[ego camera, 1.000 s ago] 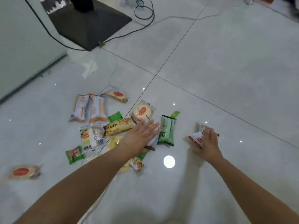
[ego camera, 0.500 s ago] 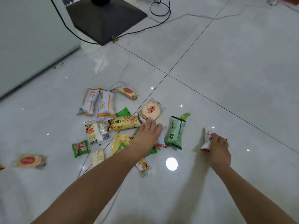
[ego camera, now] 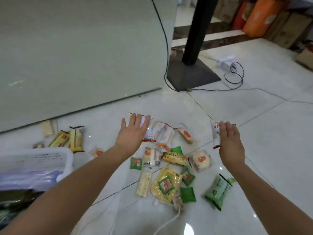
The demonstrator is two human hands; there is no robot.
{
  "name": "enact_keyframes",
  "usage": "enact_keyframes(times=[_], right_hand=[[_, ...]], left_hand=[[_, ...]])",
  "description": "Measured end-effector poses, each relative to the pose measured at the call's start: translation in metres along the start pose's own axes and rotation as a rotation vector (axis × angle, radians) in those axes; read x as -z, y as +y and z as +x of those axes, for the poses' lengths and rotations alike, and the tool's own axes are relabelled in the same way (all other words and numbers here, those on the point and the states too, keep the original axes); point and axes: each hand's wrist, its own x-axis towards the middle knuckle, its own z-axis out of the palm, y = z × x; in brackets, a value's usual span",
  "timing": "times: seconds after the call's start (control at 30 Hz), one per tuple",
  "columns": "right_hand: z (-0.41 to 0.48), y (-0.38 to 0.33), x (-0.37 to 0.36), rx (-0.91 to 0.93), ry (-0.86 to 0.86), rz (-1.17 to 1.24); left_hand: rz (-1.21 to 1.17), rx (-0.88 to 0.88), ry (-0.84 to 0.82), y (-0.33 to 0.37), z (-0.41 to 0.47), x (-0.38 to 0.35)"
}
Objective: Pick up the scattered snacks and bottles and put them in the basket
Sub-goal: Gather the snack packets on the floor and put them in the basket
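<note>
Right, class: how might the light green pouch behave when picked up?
The light green pouch looks puffed and soft-sided, so probably light and squashy. Its glossy film could be slippery. Lying flat, it seems unlikely to roll.

Glossy white tiled floor (ego camera: 262,133), large yellow packet (ego camera: 165,185) mid-pile, cracker pack (ego camera: 144,184) just beside it on the left, green pouch (ego camera: 217,190) near on the right, round bun packet (ego camera: 201,160) beyond it to the right, white basket (ego camera: 68,161) well to its left, black stand base (ego camera: 191,77) far beyond.
</note>
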Motion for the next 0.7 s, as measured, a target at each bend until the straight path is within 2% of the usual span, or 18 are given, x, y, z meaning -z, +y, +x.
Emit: enact_keyframes(times=[0.2,0.37,0.43,0.5,0.7], right_hand=[[0.049,-0.232,0.022,0.718,0.208,-0.065],[-0.013,-0.389,0.015,1.080,0.111,0.071],[-0.045,-0.421,0.007,1.174,0.061,0.161],[-0.074,-0.439,0.000,1.237,-0.067,0.203],[-0.106,-0.460,-0.009,1.409,-0.193,0.017]], left_hand=[[0.124,0.517,-0.122,-0.154,-0.102,0.006],[0.138,0.849,-0.201,-0.216,-0.211,0.000],[0.120,0.940,-0.246,-0.223,-0.248,0.003],[0.079,0.967,-0.270,-0.225,-0.277,0.003],[0.017,0.989,-0.304,-0.219,-0.301,0.003]])
